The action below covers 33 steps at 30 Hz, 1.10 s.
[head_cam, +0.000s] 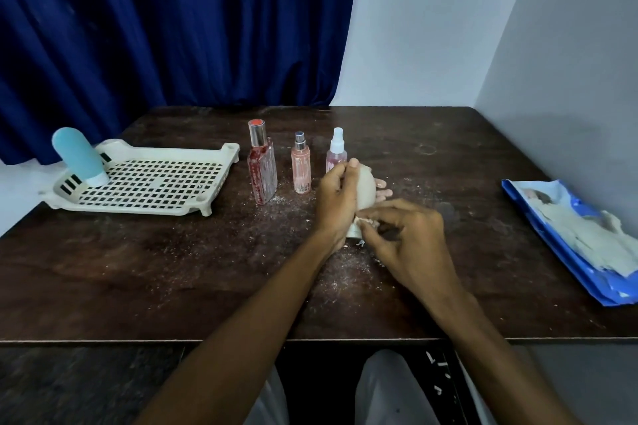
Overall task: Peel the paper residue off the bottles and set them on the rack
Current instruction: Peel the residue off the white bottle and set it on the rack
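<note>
My left hand grips a small whitish bottle at the table's middle, tilted with its base toward me. My right hand pinches a bit of paper residue at the bottle's lower end. Behind them stand three bottles: a red rectangular perfume bottle, a slim pink spray bottle and a clear pink spray bottle, partly hidden by my left hand. A white grid rack lies at the left with a light blue tube bottle leaning on it.
Paper crumbs litter the dark wooden table around my hands. A blue plastic sheet with torn paper scraps lies at the right edge. A blue curtain hangs behind, a wall stands close on the right.
</note>
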Each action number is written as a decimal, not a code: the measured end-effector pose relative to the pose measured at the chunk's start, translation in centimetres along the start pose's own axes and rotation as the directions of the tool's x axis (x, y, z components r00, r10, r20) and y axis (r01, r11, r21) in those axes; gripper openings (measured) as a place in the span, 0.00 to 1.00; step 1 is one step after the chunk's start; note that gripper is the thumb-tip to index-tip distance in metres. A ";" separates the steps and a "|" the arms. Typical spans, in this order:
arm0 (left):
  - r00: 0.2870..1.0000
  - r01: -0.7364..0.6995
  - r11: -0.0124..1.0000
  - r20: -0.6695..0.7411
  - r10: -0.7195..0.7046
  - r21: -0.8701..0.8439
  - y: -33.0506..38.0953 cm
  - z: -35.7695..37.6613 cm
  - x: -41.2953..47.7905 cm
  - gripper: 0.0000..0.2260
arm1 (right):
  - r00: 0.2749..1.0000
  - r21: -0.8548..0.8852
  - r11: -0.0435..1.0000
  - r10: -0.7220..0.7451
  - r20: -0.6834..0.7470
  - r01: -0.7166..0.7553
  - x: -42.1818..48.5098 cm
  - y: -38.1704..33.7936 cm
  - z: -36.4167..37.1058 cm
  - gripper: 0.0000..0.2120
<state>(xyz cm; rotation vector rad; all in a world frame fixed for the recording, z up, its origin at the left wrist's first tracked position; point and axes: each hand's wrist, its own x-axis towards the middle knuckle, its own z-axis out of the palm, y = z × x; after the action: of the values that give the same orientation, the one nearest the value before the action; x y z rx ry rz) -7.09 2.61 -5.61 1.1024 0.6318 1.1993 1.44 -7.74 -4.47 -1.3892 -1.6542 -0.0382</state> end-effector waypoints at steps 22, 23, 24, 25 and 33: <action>0.996 -0.013 1.000 0.084 0.012 0.020 0.8 0.4 -1.2 0.13 | 0.901 0.225 0.957 0.255 -0.352 -0.183 -0.6 0.0 1.0 0.05; 0.996 0.010 1.000 0.094 -0.008 -0.016 1.1 0.4 -1.3 0.14 | 0.900 0.223 0.956 0.261 -0.349 -0.191 -0.7 0.0 1.0 0.05; 0.994 0.040 0.998 0.101 -0.035 -0.050 1.3 0.4 -1.4 0.15 | 0.902 0.213 0.957 0.262 -0.342 -0.197 -0.7 0.0 1.0 0.05; 0.992 0.069 0.995 0.113 -0.060 -0.075 1.4 0.5 -1.5 0.15 | 0.906 0.198 0.960 0.256 -0.337 -0.197 -0.8 0.0 1.0 0.06; 0.991 0.017 0.999 0.133 -0.023 0.045 0.9 0.3 -1.6 0.19 | 0.938 0.054 0.997 0.075 -0.338 -0.061 -1.0 -0.7 1.2 0.07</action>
<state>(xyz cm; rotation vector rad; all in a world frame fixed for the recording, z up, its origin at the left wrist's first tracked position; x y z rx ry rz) -7.67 0.95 -4.88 1.2000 0.5673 1.0896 0.05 -8.07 -5.46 -1.3225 -1.3116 -0.1919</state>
